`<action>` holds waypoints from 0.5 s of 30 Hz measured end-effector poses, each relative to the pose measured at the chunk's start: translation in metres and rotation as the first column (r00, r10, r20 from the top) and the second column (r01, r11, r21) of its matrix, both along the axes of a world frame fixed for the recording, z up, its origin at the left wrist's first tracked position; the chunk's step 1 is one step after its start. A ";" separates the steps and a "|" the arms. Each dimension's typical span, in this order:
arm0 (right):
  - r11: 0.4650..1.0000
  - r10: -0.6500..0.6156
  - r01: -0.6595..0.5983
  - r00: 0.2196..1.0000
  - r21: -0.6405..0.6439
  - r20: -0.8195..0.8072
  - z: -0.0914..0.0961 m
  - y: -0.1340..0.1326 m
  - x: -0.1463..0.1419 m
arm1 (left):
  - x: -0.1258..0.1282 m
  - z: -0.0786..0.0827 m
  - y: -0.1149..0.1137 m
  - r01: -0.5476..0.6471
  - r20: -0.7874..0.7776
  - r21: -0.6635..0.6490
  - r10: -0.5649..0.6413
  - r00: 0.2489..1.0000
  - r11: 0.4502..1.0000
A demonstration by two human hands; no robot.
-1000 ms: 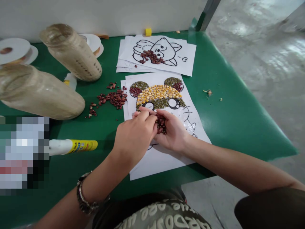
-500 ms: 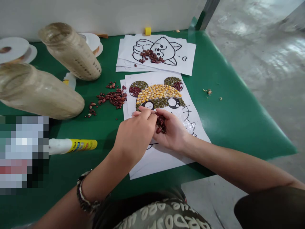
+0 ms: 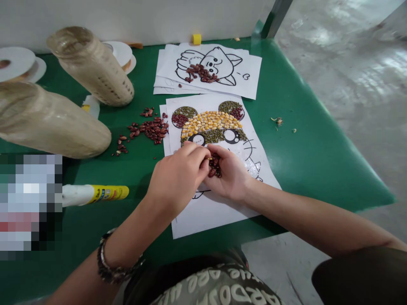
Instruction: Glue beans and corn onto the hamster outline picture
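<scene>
My right hand lies palm up over a cartoon-animal drawing sheet and cups a small heap of red beans. My left hand reaches into that heap with its fingertips pinched together. The drawing's head is filled with yellow corn kernels, green beans and red beans. What the left fingertips grip is too small to make out.
Loose red beans lie on the green table left of the sheet. A second drawing with red beans lies behind. Two tan thread cones and a yellow glue stick are at the left. The table edge is close on the right.
My left fingertips have curled further into the beans in my right palm. Both hands stay in the same place over the sheet.
</scene>
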State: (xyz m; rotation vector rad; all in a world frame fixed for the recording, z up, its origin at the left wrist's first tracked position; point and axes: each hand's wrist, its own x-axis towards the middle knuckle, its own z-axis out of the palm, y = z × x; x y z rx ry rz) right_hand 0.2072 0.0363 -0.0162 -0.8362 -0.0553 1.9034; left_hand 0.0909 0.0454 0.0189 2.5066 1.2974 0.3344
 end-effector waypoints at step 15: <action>0.998 -0.001 -0.013 0.977 -0.064 -0.215 0.011 0.001 -0.006 | -0.010 0.014 0.023 0.467 0.450 -0.832 0.857 0.250 0.301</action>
